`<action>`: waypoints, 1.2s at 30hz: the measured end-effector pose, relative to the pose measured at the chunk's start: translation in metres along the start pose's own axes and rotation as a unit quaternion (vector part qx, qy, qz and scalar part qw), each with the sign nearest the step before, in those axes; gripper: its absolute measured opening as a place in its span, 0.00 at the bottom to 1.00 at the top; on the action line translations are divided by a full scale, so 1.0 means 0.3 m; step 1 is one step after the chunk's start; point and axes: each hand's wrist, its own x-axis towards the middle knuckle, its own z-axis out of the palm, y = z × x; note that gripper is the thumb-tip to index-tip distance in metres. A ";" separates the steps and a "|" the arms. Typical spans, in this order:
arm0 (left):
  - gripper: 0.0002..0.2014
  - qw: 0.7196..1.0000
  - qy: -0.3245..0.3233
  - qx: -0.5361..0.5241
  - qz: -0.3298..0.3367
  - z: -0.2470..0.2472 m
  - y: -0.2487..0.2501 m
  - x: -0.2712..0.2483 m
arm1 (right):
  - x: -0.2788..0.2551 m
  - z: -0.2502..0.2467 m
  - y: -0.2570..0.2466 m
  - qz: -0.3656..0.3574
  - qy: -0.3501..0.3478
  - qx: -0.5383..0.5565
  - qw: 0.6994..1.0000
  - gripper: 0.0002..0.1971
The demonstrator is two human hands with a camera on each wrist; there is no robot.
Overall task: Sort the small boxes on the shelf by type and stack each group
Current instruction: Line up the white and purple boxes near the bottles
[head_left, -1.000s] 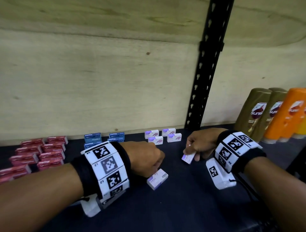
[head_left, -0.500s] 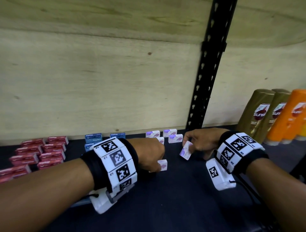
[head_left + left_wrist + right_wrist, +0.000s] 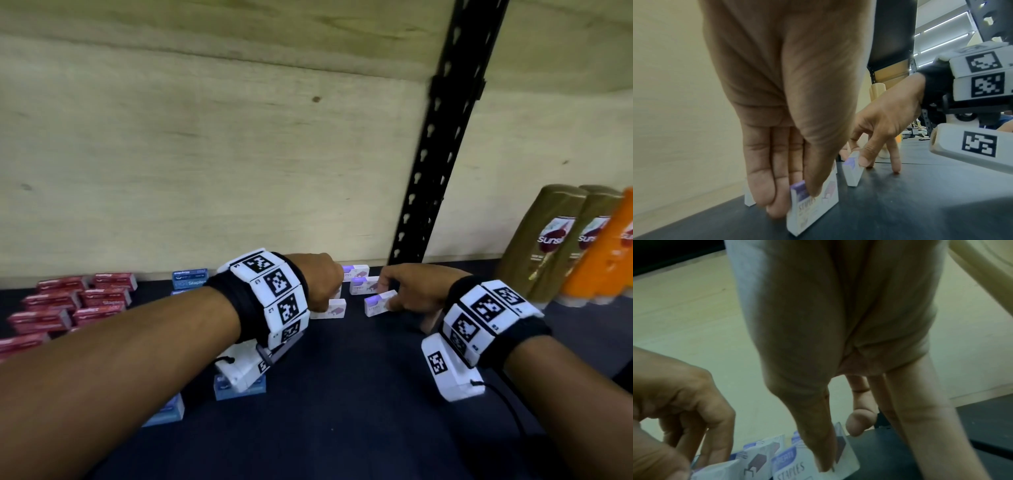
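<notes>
Dark shelf (image 3: 342,411), plywood back. Left hand (image 3: 318,281) reaches down, pinches white box (image 3: 330,308) upright; right hand (image 3: 411,291) pinches second box (image 3: 378,303), tilted.

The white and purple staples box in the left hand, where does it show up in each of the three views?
Head: centre, white and purple staples box just beyond the left hand.
Left wrist: bottom centre, pinched on edge.
Right wrist: cannot tell; several alike at bottom left.
Shared landmark: the dark shelf surface.
</notes>
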 end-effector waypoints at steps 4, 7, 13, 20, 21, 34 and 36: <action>0.04 1.000 0.016 -0.007 -0.021 0.008 0.012 0.012 | 0.021 -0.001 -0.012 -0.009 0.005 -0.018 1.000 0.10; 0.14 0.999 0.022 -0.017 -0.021 0.018 0.015 0.018 | 0.027 0.001 -0.015 -0.008 0.005 -0.031 0.999 0.10; 0.10 0.999 0.022 -0.016 -0.023 0.014 0.007 -0.003 | 0.023 -0.001 -0.002 -0.008 0.012 -0.032 0.999 0.11; 0.20 0.998 0.037 -0.022 -0.044 -0.027 -0.084 -0.109 | 0.019 -0.009 -0.006 0.031 -0.006 0.018 0.999 0.19; 0.20 0.998 0.038 -0.018 -0.048 -0.031 -0.102 -0.132 | 0.018 -0.012 -0.007 0.036 -0.002 0.003 0.999 0.20; 0.20 0.982 0.067 -0.014 -0.174 -0.007 -0.380 -0.610 | -0.045 -0.116 -0.417 -0.103 0.075 -0.081 0.988 0.13; 0.20 0.977 0.076 -0.024 -0.200 -0.005 -0.423 -0.715 | -0.078 -0.120 -0.547 -0.153 0.073 -0.086 0.982 0.14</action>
